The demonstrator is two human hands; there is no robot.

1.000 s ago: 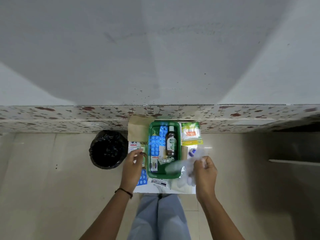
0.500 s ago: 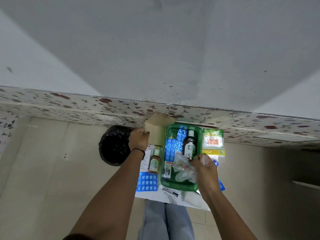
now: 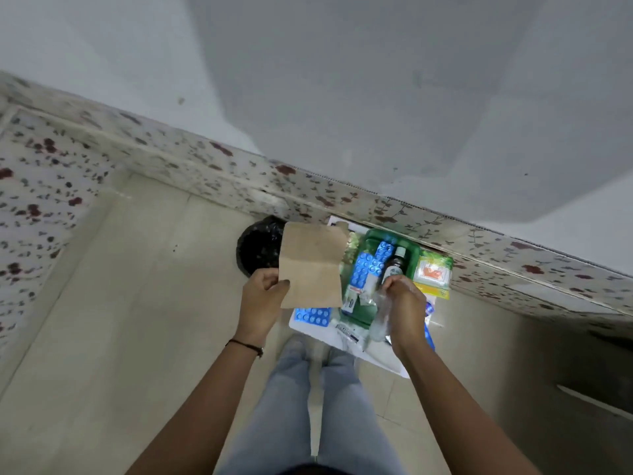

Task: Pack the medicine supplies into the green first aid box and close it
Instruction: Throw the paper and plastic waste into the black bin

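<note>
The green first aid box [image 3: 414, 250] lies open on a white sheet [image 3: 383, 354] on the floor by the wall. Inside are blue blister packs [image 3: 368, 269] and a dark bottle [image 3: 397, 260]. My left hand [image 3: 262, 298] grips the lower corner of a brown paper bag [image 3: 311, 265], lifted to the left of the box. My right hand [image 3: 404, 303] holds a clear plastic bag [image 3: 382, 313] over the box's near end. Another blue blister pack [image 3: 312, 316] lies on the sheet left of the box. A yellow-green packet [image 3: 433, 274] lies to its right.
A bin lined with a black bag [image 3: 257, 250] stands left of the box, partly behind the paper bag. A flower-patterned skirting [image 3: 205, 166] runs along the grey wall. My legs in light jeans [image 3: 308, 406] are below the sheet. A small printed packet [image 3: 347, 332] lies at the sheet's near edge.
My left hand has picked up the brown paper bag and raised it, bringing it nearer to me. My right hand with the clear plastic bag moved over the box. The camera tilted left.
</note>
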